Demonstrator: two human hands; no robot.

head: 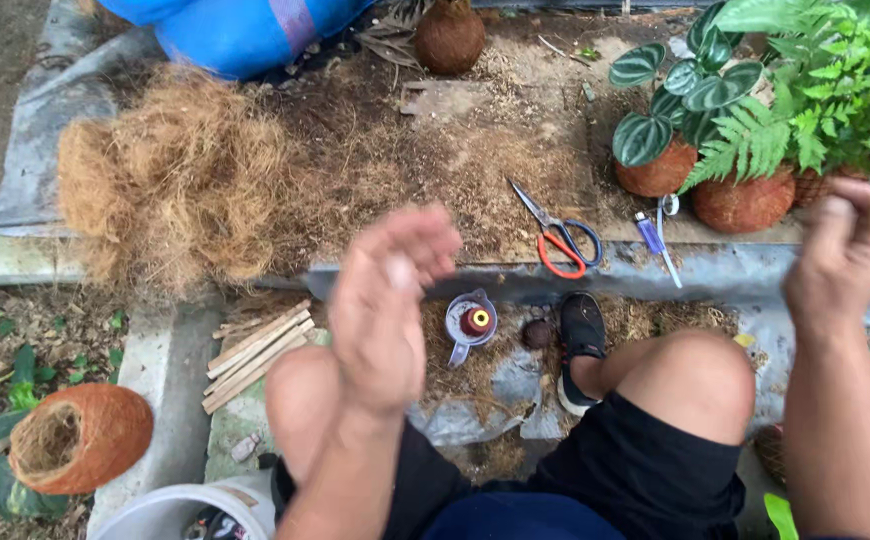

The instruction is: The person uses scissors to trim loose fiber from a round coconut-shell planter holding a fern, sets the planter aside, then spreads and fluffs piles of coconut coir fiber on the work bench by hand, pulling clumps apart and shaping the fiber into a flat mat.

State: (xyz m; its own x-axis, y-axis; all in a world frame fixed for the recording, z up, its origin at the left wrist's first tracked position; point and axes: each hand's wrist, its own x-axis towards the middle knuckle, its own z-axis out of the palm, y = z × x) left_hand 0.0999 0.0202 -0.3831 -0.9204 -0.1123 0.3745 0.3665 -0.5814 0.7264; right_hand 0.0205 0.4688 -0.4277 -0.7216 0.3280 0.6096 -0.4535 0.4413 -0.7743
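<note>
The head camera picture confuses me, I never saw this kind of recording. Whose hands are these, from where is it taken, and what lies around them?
The camera sits on a person's head and looks down, so you see that person's own knees and two bare hands. The left hand is raised, blurred, open and empty. The right hand is loosely curled; whether it holds anything, I cannot tell. Ahead lie a pile of brown fibre, scissors with red and blue handles, a small blue lighter, and potted plants in round fibre pots. Near the foot stands a cup with a thread spool, beside wooden sticks.
</note>
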